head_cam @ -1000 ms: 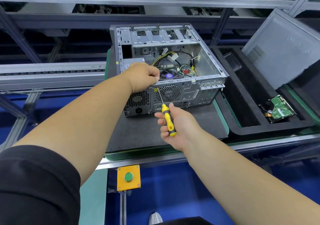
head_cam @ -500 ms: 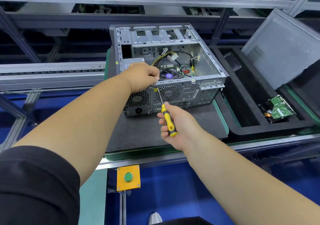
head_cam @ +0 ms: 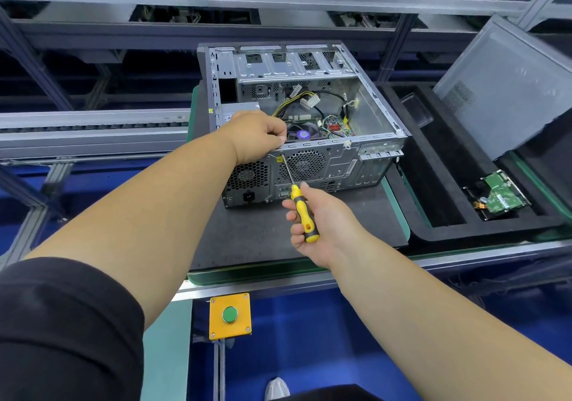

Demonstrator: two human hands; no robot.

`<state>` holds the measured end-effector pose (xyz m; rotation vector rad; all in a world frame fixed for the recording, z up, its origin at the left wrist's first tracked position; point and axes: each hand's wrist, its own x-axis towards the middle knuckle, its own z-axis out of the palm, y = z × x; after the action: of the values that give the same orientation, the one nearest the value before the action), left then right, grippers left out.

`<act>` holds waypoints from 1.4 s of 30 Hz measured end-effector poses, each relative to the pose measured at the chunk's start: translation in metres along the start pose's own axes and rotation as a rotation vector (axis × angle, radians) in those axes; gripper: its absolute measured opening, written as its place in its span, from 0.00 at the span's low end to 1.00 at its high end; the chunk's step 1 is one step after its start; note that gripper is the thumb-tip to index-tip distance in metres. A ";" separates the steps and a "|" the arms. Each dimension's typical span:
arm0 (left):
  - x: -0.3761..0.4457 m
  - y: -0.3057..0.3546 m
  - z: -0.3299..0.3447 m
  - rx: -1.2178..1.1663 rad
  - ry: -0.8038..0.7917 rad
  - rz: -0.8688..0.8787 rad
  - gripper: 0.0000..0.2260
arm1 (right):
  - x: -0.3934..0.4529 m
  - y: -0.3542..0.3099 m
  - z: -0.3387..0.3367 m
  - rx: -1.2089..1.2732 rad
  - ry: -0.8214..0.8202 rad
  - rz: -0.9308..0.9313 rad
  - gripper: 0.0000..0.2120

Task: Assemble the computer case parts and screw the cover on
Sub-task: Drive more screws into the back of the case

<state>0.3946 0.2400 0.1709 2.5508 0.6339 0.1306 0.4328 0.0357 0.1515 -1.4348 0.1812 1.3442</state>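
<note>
Yellow driver [head_cam: 305, 216]: gripped in my right hand [head_cam: 320, 226], fingers curled round the handle — shaft slanting up-left, tip at the case's [head_cam: 309, 165] rear top edge.
Left hand [head_cam: 258, 136]: nearer the tip, pinching at that edge; what it holds, I cannot tell.
Cover [head_cam: 507, 91]: leaning well apart, right — not yet on.

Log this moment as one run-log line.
right hand: grips screwdriver, tip at case rear top edge | left hand: grips that edge | cover: off
</note>
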 end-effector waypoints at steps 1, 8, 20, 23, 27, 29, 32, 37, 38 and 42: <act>0.000 0.000 0.000 -0.001 0.000 0.004 0.10 | -0.001 0.000 0.000 0.005 0.012 -0.012 0.15; -0.001 0.000 0.001 -0.016 0.012 0.012 0.10 | -0.005 -0.002 0.000 -0.056 0.046 -0.054 0.16; 0.000 -0.001 0.002 -0.021 0.022 0.012 0.08 | -0.006 -0.001 0.002 -0.061 0.083 -0.081 0.10; 0.000 0.000 0.001 -0.018 0.015 0.009 0.10 | -0.006 -0.002 0.000 -0.105 0.053 -0.070 0.16; 0.000 -0.001 0.002 -0.011 0.010 -0.004 0.10 | -0.002 -0.001 -0.002 -0.071 0.020 -0.045 0.24; 0.000 -0.001 0.002 -0.012 0.006 -0.006 0.10 | -0.003 -0.001 -0.001 -0.021 0.012 -0.047 0.20; 0.000 0.000 0.001 0.008 0.001 0.004 0.11 | -0.004 0.000 0.000 0.002 0.071 -0.079 0.10; -0.001 0.001 0.000 0.007 0.000 0.002 0.11 | -0.003 0.000 0.001 -0.063 0.066 -0.069 0.15; -0.002 0.001 0.000 0.010 -0.001 0.002 0.11 | -0.003 0.000 0.001 -0.071 0.059 -0.064 0.18; -0.002 0.002 -0.001 0.006 0.001 0.002 0.11 | -0.001 0.000 0.001 -0.027 0.005 -0.037 0.25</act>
<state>0.3930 0.2379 0.1725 2.5568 0.6335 0.1313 0.4316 0.0362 0.1525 -1.4579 0.1396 1.3170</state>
